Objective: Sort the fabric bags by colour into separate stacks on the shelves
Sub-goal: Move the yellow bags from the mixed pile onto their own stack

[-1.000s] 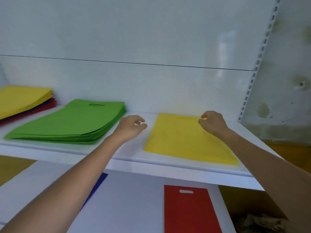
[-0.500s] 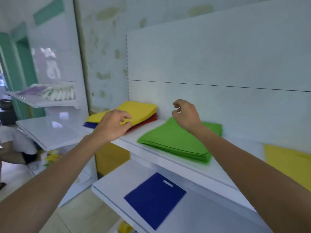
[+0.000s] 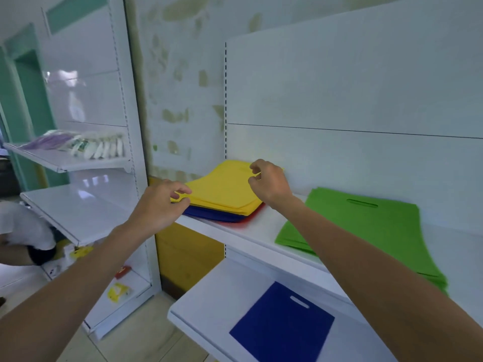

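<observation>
A mixed stack of fabric bags lies at the left end of the upper shelf (image 3: 236, 232): yellow bags (image 3: 222, 189) on top, blue bags (image 3: 209, 216) and a red edge (image 3: 254, 216) beneath. My left hand (image 3: 159, 205) pinches the near-left corner of the yellow bags between fingers and thumb. Over the far right part of the yellow bags, my right hand (image 3: 270, 182) hovers with loosely curled fingers and holds nothing. A green stack (image 3: 366, 231) lies to the right on the same shelf. One blue bag (image 3: 282, 325) lies flat on the lower shelf (image 3: 209, 296).
A second white shelving unit (image 3: 78, 207) stands to the left, with packets (image 3: 86, 147) on its upper shelf and small items near the floor. A person in a white top (image 3: 23, 228) crouches at the far left. White back panels close off the shelves behind.
The view has swung left from the single yellow bag, past the green stack, to the mixed stack. Both hands have travelled left and reached the yellow bags; the left hand now pinches their corner.
</observation>
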Available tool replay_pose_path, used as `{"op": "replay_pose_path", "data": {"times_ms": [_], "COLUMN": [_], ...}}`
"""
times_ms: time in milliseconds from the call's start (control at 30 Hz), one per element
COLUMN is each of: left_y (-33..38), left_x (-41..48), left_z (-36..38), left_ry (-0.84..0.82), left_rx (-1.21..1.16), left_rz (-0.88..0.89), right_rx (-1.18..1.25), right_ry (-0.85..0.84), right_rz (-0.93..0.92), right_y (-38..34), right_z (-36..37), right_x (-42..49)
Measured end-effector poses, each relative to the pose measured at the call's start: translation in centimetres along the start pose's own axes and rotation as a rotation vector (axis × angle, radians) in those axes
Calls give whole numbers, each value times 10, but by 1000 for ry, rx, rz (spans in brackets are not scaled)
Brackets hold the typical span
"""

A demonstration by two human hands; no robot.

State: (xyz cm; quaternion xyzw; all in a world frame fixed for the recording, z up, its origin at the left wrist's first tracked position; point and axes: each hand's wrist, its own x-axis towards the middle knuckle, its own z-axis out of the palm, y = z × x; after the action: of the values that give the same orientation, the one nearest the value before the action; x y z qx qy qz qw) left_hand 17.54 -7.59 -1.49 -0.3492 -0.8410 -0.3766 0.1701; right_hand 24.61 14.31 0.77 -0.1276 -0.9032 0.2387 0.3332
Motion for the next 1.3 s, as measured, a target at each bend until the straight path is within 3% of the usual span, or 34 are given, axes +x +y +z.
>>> {"op": "replay_pose_path", "data": {"times_ms": [600, 867, 1067, 1300], "left_y": [-111, -137, -176, -178], "left_x": [162, 227, 256, 255], "left_z": [44, 92, 119, 135], "left_ry": [-25, -204, -466, -376], "left_rx": [-56, -109, -25, -128], "left_rz": [27, 154, 69, 89], "right_rx": [-83, -238, -344, -506], "right_ry": [6, 174, 268, 143], "right_rz": [45, 280, 456, 860], "right_y": [20, 57, 50, 55], "right_z": [92, 67, 69, 128], "right_x": [150, 157, 146, 107]}}
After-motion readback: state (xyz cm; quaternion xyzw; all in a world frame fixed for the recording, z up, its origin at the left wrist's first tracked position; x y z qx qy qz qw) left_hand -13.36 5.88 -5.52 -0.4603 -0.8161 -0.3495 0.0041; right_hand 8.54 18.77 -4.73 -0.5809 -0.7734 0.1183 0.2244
